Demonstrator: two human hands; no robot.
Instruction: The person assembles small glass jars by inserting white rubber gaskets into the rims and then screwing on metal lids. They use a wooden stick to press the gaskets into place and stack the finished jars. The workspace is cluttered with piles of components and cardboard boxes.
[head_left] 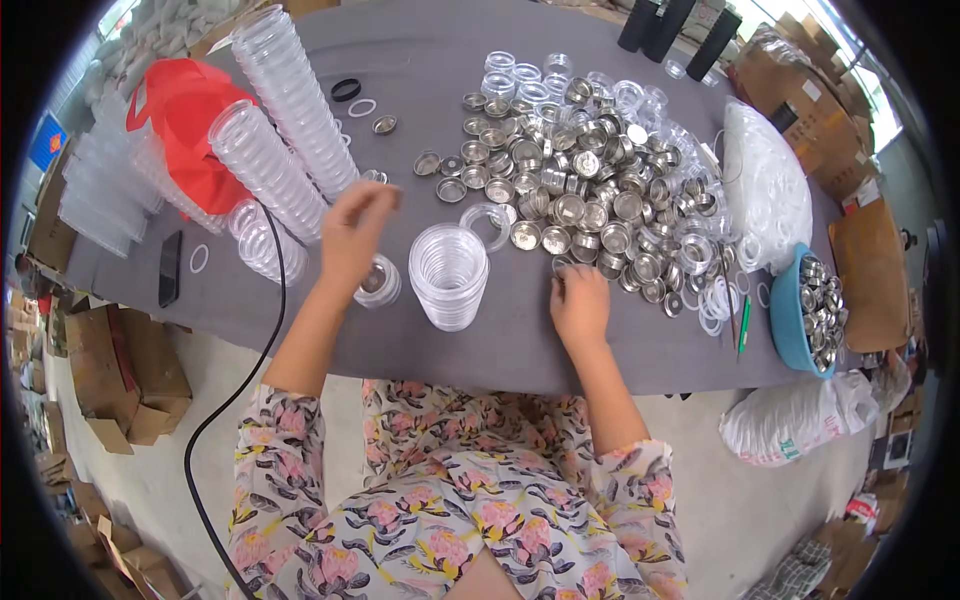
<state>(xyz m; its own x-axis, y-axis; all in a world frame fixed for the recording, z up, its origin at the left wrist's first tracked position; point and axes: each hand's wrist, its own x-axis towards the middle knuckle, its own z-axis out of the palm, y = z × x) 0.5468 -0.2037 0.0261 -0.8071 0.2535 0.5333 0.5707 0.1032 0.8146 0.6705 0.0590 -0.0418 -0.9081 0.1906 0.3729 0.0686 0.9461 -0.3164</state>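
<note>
My left hand (355, 235) hovers over the table left of centre, fingers loosely bent and pointing right, with nothing visible in them. Just below it lies a clear round container (378, 284) with a metal piece inside. A stack of clear round plastic containers (450, 290) stands between my hands, and a clear ring (488, 226) lies behind it. My right hand (581, 305) rests at the near edge of a heap of silver metal cups (590, 190). Its fingers are closed at a small round piece, mostly hidden by the fingertips.
Tall stacks of clear containers (290, 100) and a red bag (185, 115) stand at left, near a phone (171, 268). A black cable (275, 320) crosses the left edge. At right are white rings (716, 305), a green pen (744, 325), a blue basin (790, 320) and a plastic bag (765, 190).
</note>
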